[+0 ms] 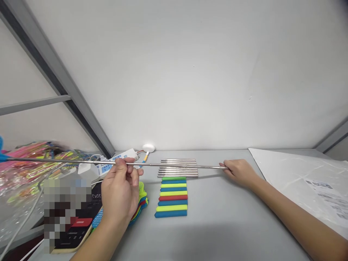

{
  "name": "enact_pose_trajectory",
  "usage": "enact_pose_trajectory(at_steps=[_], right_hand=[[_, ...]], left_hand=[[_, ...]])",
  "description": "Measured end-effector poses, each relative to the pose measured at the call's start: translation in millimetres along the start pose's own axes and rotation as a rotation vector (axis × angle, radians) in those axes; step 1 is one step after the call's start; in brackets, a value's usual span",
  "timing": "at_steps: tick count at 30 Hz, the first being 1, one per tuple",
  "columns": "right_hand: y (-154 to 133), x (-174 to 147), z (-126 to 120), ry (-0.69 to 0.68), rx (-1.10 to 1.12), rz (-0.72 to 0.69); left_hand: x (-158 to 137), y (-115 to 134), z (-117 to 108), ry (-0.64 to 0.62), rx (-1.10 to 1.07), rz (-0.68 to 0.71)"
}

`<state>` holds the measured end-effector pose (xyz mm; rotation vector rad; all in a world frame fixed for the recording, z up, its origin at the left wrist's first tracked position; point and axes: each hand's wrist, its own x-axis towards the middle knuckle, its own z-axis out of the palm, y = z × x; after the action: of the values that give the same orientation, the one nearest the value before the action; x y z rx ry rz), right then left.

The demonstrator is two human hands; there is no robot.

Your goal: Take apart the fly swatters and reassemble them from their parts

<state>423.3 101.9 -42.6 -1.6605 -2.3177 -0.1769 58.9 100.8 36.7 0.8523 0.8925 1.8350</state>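
A long, thin telescopic metal rod (168, 165) stretches almost level across the view, drawn out in sections. At its far left end is a blue plastic piece (3, 157), cut off by the picture edge. My left hand (121, 192) pinches the rod between thumb and fingers, the other fingers curled. Around the rod's right tip, my right hand (239, 172) is closed. Beneath the rod lies a row of short collapsed metal rods (178, 171). Nearer me, several coloured handles (173, 198) in green, blue, yellow and red lie side by side. My left hand partly hides perforated plastic swatter heads (143, 203).
Plastic-wrapped colourful items (29, 163) pile up at left. A phone (78, 232), partly pixelated, lies near my left forearm. Behind are a power strip (127, 155) and a round white device (148, 148). A white plastic package (304, 181) lies at right; a wall stands behind.
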Motion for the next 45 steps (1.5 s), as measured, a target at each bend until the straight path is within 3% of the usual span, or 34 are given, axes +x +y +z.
enact_pose_trajectory(at_steps=[5, 11, 14, 17, 20, 22, 26, 30, 37, 39, 41, 42, 45], right_hand=[[-10.7, 4.7, -3.5, -0.067, 0.025, 0.005], [-0.3, 9.7, -37.5, -0.217, 0.118, 0.076], [30.6, -7.4, -51.2, -0.248, 0.059, 0.289], [63.1, -45.7, -50.0, -0.186, -0.073, 0.686], [76.9, -86.9, -31.6, -0.181, -0.116, 0.870], [74.1, -104.4, -14.2, -0.169, -0.137, 0.907], [54.3, -108.3, 9.6, -0.186, -0.105, 0.767], [38.3, -93.7, 6.0, -0.146, 0.039, 0.706], [30.1, -70.6, -44.0, 0.055, 0.473, 0.734], [16.7, -64.0, -65.8, 0.156, 0.674, 0.678], [-6.4, -58.5, -84.6, 0.131, 0.831, 0.541], [-20.5, -56.4, -90.9, 0.054, 0.785, 0.476], [-62.3, -53.3, -92.2, -0.137, 0.361, 0.314]], left_hand=[[-1.6, -6.7, -0.2, 0.040, -0.032, 0.003], [1.3, -7.0, -2.2, 0.048, -0.035, 0.035], [4.7, -2.8, -5.1, 0.050, -0.050, 0.056], [5.2, 0.1, -6.8, 0.053, -0.067, 0.046], [3.4, 0.0, -6.8, 0.049, -0.092, 0.017], [1.8, -1.1, -6.2, 0.041, -0.099, 0.001], [-1.5, -2.5, -4.7, 0.029, -0.110, -0.027], [-4.9, -0.9, -3.5, 0.030, -0.106, -0.039], [-3.8, -2.6, -2.6, 0.065, -0.067, -0.068], [-3.9, -4.2, -2.4, 0.074, -0.070, -0.068], [-5.8, -5.4, -2.0, 0.074, -0.073, -0.082], [-7.1, -5.7, -1.8, 0.071, -0.075, -0.096], [-9.7, -4.4, -1.9, 0.057, -0.085, -0.130]])
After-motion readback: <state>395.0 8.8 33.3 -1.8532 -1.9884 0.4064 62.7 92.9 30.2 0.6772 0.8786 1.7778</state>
